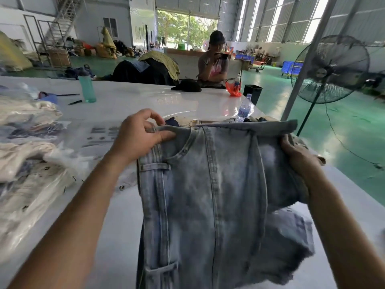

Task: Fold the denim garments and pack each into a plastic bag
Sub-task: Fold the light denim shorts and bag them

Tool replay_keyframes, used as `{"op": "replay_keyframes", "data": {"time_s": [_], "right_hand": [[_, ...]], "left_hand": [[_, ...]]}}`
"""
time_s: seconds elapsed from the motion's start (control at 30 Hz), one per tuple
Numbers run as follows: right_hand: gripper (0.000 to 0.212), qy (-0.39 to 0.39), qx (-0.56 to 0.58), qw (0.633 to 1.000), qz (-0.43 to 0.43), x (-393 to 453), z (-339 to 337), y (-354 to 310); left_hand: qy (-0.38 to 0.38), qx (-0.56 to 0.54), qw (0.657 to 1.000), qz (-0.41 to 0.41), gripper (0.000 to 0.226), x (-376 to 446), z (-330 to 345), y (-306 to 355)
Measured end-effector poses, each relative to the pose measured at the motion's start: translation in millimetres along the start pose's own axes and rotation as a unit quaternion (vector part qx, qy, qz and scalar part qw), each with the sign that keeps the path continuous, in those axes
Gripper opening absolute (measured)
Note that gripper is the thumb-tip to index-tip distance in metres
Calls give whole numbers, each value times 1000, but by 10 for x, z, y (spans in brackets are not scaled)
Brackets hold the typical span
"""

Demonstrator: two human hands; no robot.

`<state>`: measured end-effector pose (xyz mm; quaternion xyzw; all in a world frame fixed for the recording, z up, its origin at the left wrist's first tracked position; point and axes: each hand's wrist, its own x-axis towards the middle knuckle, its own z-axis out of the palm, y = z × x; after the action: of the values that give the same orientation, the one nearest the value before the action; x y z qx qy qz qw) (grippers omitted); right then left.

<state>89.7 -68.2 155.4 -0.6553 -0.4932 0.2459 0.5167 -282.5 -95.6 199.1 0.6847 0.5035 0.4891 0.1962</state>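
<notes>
bagged pile (25,163): far left on the table (129,101), a heap of pale garments in clear plastic, kinda slumped over each other.
teal bottle (87,86): upright, back left on the table, with a dark pen (75,102) lying just beside it.
flat bags (98,134): clear plastic bags with dark print, lying flat between the pile and the left hand.
left hand (139,136): gripping the top left corner of the jeans, thumb on the front and fingers curled over the edge.
jeans (208,195): light washed denim, front and centre, held up by both hands; the top edge is stretched level between them and the rest hangs down toward the camera. Belt loops and a pocket rivet show on the left side.
water bottle (244,109): small clear one standing just behind the jeans' top edge.
right hand (298,153): clamped on the right edge of the jeans, with denim bunched up in the grip.
person (214,61): seated at the far side of the table, holding a phone up.
fan (331,69): big black floor fan on a stand, off to the right on the green floor.
</notes>
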Motion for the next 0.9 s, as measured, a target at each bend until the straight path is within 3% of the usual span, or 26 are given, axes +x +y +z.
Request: {"op": "replay_keyframes", "data": {"time_s": [0.07,0.1,0.2,0.3,0.4,0.5,0.6,0.67,0.8,0.9], "right_hand": [[20,-8,31,999,21,-26,199,134],[16,-11,-25,999,28,-55,277,289],[40,-30,-189,976,100,-248,275,928],[57,-112,-292,936,162,-641,251,1356],[49,-162,-312,917,190,-977,315,1530],[41,-140,-257,937,189,-1215,318,1531],[40,-140,-189,952,195,-1372,258,1529],[36,-139,-196,952,190,-1438,205,1559],[23,-118,-235,942,208,-1538,137,1623],[28,-228,-353,888,186,-1559,43,1594]], "left_hand": [[15,114,992,-54,45,59,293,-368],[0,186,978,-99,50,-19,397,-593],[-78,239,935,-249,52,-613,568,-1207],[-195,269,880,-339,64,-1322,793,-1483],[-202,331,858,-338,70,-1762,989,-1395],[-155,403,850,-301,72,-1963,1063,-1158],[-126,406,863,-274,71,-2058,1082,-1047],[-165,436,846,-258,71,-2090,1089,-1024],[-200,389,840,-322,72,-2086,1099,-997],[-277,350,832,-330,56,-2004,1082,-1103]]}}
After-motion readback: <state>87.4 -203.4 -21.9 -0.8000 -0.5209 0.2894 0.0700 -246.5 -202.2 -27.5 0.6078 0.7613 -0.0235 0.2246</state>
